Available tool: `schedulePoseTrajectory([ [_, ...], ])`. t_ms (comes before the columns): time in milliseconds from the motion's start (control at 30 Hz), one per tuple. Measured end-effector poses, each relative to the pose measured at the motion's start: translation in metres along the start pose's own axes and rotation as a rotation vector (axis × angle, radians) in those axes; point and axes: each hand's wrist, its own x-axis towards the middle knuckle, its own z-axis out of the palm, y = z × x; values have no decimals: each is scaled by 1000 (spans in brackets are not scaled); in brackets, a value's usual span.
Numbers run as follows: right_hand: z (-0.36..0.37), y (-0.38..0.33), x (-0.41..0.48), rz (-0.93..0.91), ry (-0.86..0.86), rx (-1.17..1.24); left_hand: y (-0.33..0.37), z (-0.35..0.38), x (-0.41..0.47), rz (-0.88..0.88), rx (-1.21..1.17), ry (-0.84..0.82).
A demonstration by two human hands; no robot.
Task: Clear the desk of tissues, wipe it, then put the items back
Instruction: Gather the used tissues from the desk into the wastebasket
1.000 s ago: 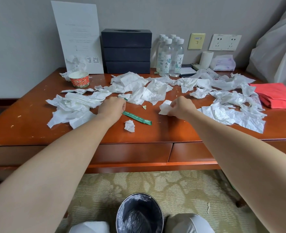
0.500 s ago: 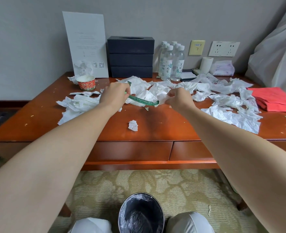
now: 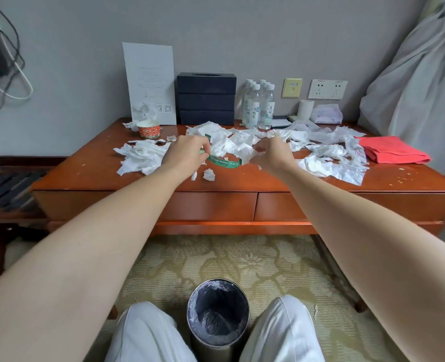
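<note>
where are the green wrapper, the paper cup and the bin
green wrapper [image 3: 224, 162], head view, middle of the strip.
paper cup [image 3: 149, 131], head view, red patterned side wall.
bin [image 3: 216, 353], head view, front outer wall.

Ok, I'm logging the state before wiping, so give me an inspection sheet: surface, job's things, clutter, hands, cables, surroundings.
Surface: wooden desk, speckled with crumbs.
Job's things: crumpled tissues strewn across it; folded red cloth at its right; lined bin on the floor.
Clutter: paper cup, black box, water bottles, leaning card.
Hands: left hand pinches green wrapper; right hand grips tissues.
Cables: cables hang on the left wall.
Surroundings: patterned carpet, wall sockets, curtain.
</note>
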Motion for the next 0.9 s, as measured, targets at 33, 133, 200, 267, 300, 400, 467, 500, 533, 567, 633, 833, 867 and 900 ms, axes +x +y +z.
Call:
schedulePoseTrajectory([
  [33, 3, 2, -11, 7, 3, 0, 2, 1, -12, -2, -8, -4],
  [133, 16, 12, -44, 36, -13, 6, 10, 10, -50, 9, -41, -30],
  [200, 27, 19, -66, 36, -28, 1, 15, 18, -75, 9, -66, -43],
  [267, 38, 27, -85, 46, -58, 3, 17, 28, -97, 6, -73, -59],
  [300, 44, 32, -94, 58, -78, 3, 17, 34, -107, -4, -77, -69],
  [400, 65, 46, -116, 92, -130, 0, 10, 56, -134, -58, -110, -119],
  [467, 83, 57, -126, 119, -166, 17, 4, 74, -150, -88, -125, -158],
  [500, 93, 63, -131, 133, -188, 22, 0, 83, -156, -103, -134, -173],
  [533, 102, 69, -135, 146, -209, 24, -3, 93, -162, -117, -141, -185],
  [567, 112, 74, -137, 162, -232, 27, -7, 104, -167, -131, -145, -197],
  [633, 132, 84, -141, 194, -277, 34, -14, 125, -175, -173, -156, -230],
  [833, 205, 121, -137, 304, -414, 34, -44, 198, -187, -325, -188, -353],
  [867, 218, 128, -134, 320, -438, 36, -49, 210, -188, -353, -194, -378],
  [900, 230, 135, -132, 337, -460, 40, -55, 222, -189, -379, -200, -404],
])
